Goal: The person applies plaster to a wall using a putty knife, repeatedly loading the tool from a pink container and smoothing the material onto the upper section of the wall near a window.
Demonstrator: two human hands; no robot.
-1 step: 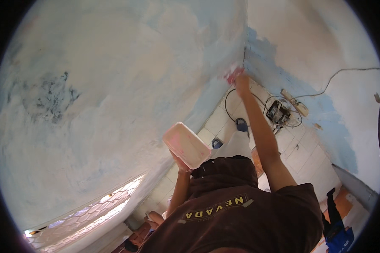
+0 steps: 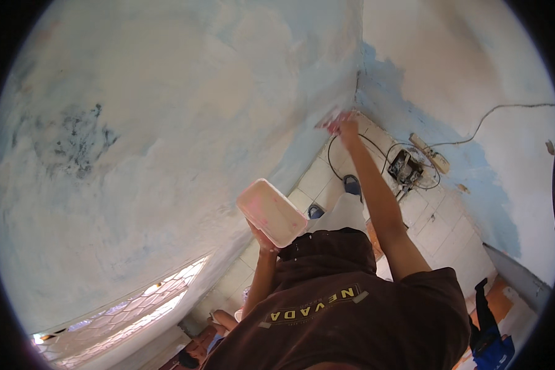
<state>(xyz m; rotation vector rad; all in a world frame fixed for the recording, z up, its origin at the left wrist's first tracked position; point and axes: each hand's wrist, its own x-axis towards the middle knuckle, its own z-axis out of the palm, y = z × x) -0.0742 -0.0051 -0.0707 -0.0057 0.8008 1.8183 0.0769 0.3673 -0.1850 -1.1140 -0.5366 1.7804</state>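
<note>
My left hand (image 2: 262,237) grips a pale plastic tub (image 2: 271,211) with pink smears inside, held out over my lower body. My right arm stretches forward toward the corner, its hand (image 2: 348,129) closed on a red-and-white tool (image 2: 333,122), perhaps a scraper, blurred by motion. The tool is at the low part of the left wall (image 2: 197,111), which is patchy white and pale blue with dark blotches; whether it touches the wall I cannot tell. My feet in dark sandals (image 2: 351,184) stand on white floor tiles (image 2: 314,176) below.
A dark appliance (image 2: 404,165), power strip (image 2: 430,151) and looping cables lie by the right wall (image 2: 450,74). A grilled window (image 2: 123,305) is at lower left. Another person (image 2: 197,348) is low at the bottom edge. A blue bag (image 2: 493,348) sits at lower right.
My right hand and the red tool have moved slightly down the picture, the tool shifting leftward. The tub stays in place.
</note>
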